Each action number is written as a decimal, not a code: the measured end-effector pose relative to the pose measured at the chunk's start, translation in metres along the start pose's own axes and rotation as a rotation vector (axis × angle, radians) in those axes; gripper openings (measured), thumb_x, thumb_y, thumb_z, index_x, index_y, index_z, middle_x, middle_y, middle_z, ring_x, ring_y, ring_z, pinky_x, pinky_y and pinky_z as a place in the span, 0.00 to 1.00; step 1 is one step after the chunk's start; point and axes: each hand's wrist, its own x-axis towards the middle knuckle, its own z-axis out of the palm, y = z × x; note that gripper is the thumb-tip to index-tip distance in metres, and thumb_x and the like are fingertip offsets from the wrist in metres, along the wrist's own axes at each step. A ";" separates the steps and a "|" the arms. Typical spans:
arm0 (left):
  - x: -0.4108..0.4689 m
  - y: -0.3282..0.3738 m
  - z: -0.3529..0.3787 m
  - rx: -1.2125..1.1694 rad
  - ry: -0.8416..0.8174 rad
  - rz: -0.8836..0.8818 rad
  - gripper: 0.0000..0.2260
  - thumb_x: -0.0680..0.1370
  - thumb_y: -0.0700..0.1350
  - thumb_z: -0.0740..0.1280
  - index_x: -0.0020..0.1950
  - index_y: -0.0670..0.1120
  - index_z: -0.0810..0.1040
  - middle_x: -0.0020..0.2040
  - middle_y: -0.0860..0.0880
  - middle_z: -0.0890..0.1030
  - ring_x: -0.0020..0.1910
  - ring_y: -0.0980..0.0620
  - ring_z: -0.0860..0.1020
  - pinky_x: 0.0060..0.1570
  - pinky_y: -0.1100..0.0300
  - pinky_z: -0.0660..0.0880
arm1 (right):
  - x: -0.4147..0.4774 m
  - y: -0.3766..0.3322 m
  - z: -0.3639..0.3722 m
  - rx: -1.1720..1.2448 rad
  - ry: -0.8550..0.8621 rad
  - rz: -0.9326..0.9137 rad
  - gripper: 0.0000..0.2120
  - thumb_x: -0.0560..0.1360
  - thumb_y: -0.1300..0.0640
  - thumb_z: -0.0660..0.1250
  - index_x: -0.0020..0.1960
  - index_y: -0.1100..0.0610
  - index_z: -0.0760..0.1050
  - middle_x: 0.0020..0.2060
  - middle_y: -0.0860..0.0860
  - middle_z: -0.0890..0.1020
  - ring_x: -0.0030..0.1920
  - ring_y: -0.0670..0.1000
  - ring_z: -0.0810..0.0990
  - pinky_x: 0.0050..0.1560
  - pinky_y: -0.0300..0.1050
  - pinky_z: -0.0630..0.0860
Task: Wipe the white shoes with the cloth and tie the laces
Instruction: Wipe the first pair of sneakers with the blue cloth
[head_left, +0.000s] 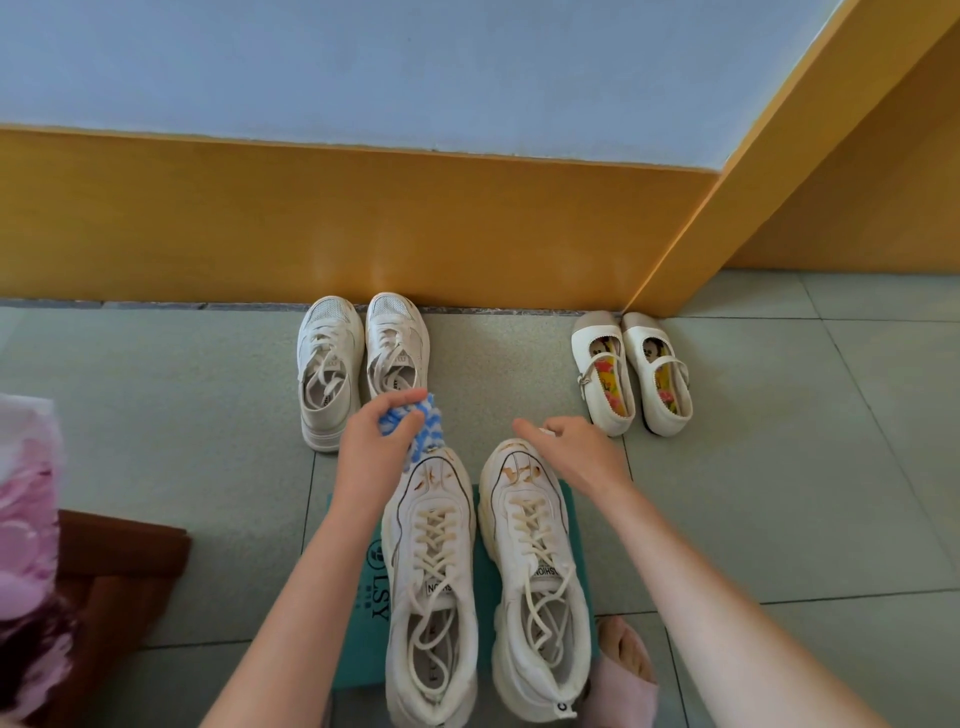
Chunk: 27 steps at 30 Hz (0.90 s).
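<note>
Two white sneakers stand side by side on a teal mat (358, 660), toes pointing away from me. The left shoe (434, 587) and the right shoe (537, 582) both carry brown stains on the toe caps, and their cream laces hang loose and untied. My left hand (376, 447) grips a blue-and-white cloth (423, 428) just above the left shoe's toe. My right hand (571, 452) hovers over the right shoe's toe with fingers extended to the left; a small white thing shows at its fingers, and I cannot make out what it is.
A second pair of white sneakers (358, 364) stands by the yellow wall base (363, 234). A pair of cream strap shoes (631, 371) sits at the right near the corner. A brown object (119, 566) and pink fabric (26, 519) lie at left. My slippered foot (623, 670) is beside the right shoe.
</note>
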 end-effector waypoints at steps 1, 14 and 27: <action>0.000 0.000 0.000 0.000 0.002 -0.001 0.10 0.78 0.42 0.65 0.56 0.52 0.79 0.49 0.50 0.82 0.43 0.48 0.79 0.44 0.54 0.77 | 0.000 -0.001 0.001 -0.028 0.034 0.000 0.23 0.74 0.37 0.60 0.29 0.52 0.62 0.25 0.46 0.66 0.28 0.47 0.65 0.33 0.44 0.61; 0.000 -0.002 -0.004 -0.027 0.025 -0.026 0.09 0.77 0.42 0.65 0.55 0.51 0.80 0.50 0.49 0.82 0.49 0.49 0.81 0.49 0.54 0.79 | 0.001 -0.005 0.012 -0.052 0.151 -0.066 0.24 0.74 0.38 0.60 0.29 0.53 0.61 0.26 0.47 0.65 0.28 0.47 0.63 0.32 0.43 0.60; 0.002 -0.005 -0.015 -0.069 0.062 -0.029 0.09 0.77 0.41 0.65 0.54 0.51 0.80 0.46 0.49 0.82 0.43 0.47 0.78 0.42 0.56 0.75 | -0.001 -0.013 0.017 -0.177 0.223 -0.126 0.23 0.73 0.40 0.62 0.25 0.51 0.63 0.24 0.46 0.68 0.27 0.47 0.66 0.30 0.42 0.61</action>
